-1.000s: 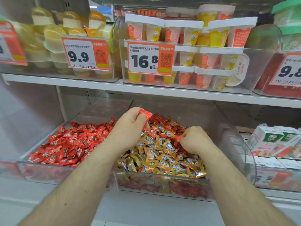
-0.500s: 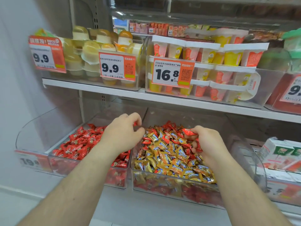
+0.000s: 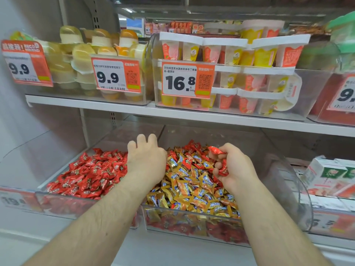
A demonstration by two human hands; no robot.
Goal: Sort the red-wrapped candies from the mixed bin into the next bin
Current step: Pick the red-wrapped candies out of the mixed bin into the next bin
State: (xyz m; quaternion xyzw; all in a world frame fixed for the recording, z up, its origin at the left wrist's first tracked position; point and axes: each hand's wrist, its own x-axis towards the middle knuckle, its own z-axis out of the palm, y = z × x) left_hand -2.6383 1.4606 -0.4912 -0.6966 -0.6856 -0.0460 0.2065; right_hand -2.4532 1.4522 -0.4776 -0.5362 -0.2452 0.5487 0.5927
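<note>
The mixed bin (image 3: 284, 169), a clear plastic container, holds a heap of gold-and-orange wrapped candies (image 3: 194, 189) with red-wrapped candies (image 3: 194, 146) scattered on top toward the back and showing low behind its front wall. A few red ones (image 3: 222, 167) sit in the right hand (image 3: 233, 167). Just left, touching it, the next bin (image 3: 57, 200) is clear too and holds only red candies (image 3: 90, 173).

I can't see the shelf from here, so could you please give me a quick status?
Left hand open over the bin divider. Right hand gripping red candies above mixed bin. Nothing in the way.
</note>
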